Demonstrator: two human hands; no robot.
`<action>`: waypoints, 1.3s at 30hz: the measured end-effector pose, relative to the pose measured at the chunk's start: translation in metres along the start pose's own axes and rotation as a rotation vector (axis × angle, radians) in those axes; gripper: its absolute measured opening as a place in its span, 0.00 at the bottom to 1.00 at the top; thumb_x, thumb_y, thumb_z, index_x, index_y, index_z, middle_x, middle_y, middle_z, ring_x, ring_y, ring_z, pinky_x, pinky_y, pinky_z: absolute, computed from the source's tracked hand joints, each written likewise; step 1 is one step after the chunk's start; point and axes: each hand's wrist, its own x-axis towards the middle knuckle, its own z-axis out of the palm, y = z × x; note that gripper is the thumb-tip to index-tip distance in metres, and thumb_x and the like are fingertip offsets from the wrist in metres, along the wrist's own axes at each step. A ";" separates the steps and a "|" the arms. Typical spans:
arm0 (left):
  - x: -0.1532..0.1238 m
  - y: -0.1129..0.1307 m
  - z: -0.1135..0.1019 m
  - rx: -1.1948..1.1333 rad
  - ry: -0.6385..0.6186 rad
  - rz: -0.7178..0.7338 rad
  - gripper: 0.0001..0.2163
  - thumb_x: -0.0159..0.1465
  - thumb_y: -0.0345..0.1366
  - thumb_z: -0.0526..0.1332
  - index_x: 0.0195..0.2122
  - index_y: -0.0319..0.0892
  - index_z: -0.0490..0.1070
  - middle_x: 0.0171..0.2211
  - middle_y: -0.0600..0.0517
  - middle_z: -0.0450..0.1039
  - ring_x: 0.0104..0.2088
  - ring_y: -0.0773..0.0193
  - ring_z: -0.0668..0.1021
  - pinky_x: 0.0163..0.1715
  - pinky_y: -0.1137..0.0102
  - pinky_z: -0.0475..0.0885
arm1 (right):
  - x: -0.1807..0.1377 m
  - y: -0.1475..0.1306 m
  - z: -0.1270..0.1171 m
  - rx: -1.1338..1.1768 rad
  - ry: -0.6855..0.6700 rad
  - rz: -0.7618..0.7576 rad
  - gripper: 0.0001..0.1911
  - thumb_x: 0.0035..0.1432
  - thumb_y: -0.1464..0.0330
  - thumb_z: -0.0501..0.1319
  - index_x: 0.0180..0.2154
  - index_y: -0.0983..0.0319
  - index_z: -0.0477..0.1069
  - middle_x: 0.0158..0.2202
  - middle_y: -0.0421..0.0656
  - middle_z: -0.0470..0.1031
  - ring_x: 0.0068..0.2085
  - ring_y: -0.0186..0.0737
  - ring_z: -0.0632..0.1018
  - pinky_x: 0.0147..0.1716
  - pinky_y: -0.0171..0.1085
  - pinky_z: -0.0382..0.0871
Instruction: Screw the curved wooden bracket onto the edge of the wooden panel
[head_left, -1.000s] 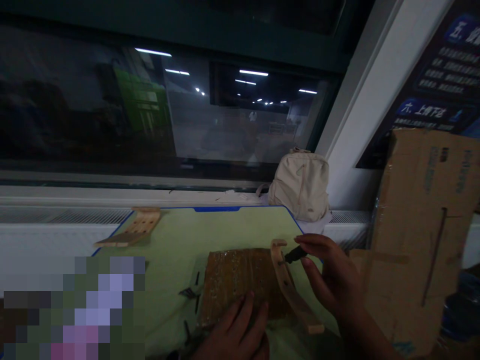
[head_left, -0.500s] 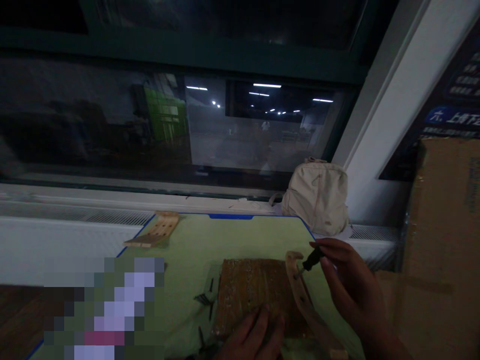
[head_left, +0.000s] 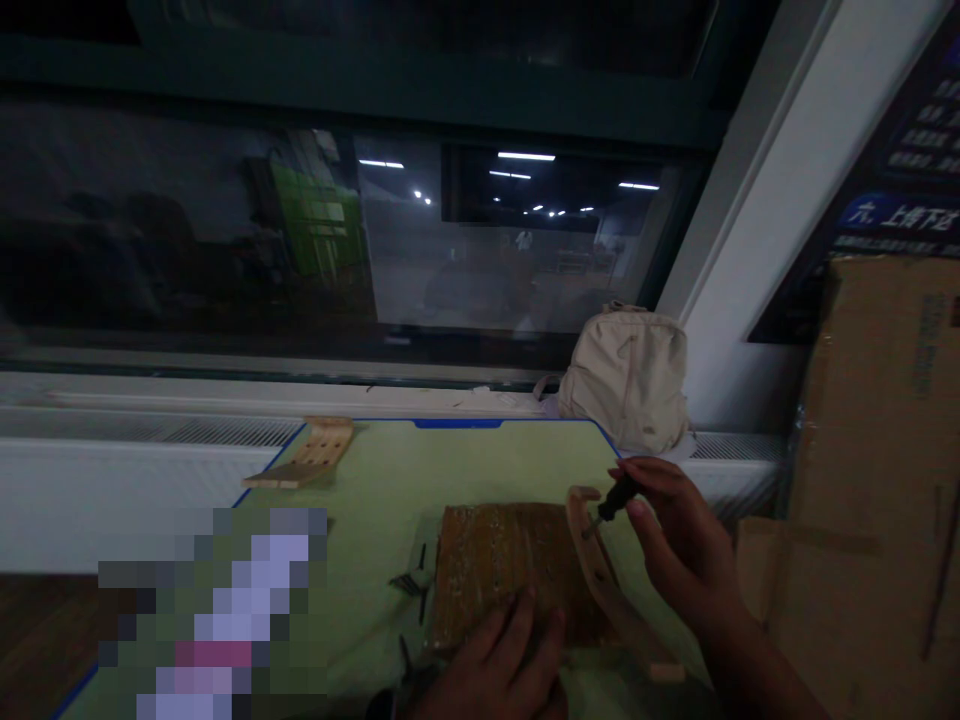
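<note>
My left hand (head_left: 499, 665) lies flat, fingers spread, on the near edge of a brown slatted wooden panel (head_left: 495, 565) that rests on the green mat (head_left: 390, 480). Pinched in my right hand (head_left: 675, 545) is a small black-handled screwdriver (head_left: 609, 503), its tip set against the top end of a curved pale wooden strip (head_left: 600, 580) along the panel's right side. Several dark screws (head_left: 411, 582) lie loose on the mat just left of the panel.
Another pale wooden piece with holes (head_left: 304, 455) lies at the mat's far left corner. A beige backpack (head_left: 626, 378) sits on the sill at the back right. Tall cardboard (head_left: 874, 470) stands close on the right. A dark window runs along the back.
The view has swung a little between frames. My right hand tilted the screwdriver up from lying sideways and set its tip on the strip's top end. My left hand stayed on the panel.
</note>
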 end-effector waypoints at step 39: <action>0.007 -0.002 -0.028 -0.231 -0.179 -0.018 0.14 0.67 0.47 0.66 0.46 0.43 0.74 0.60 0.43 0.73 0.60 0.44 0.71 0.63 0.54 0.54 | 0.006 0.004 0.010 0.092 0.084 0.031 0.15 0.63 0.67 0.68 0.52 0.52 0.74 0.39 0.42 0.75 0.37 0.39 0.77 0.36 0.40 0.77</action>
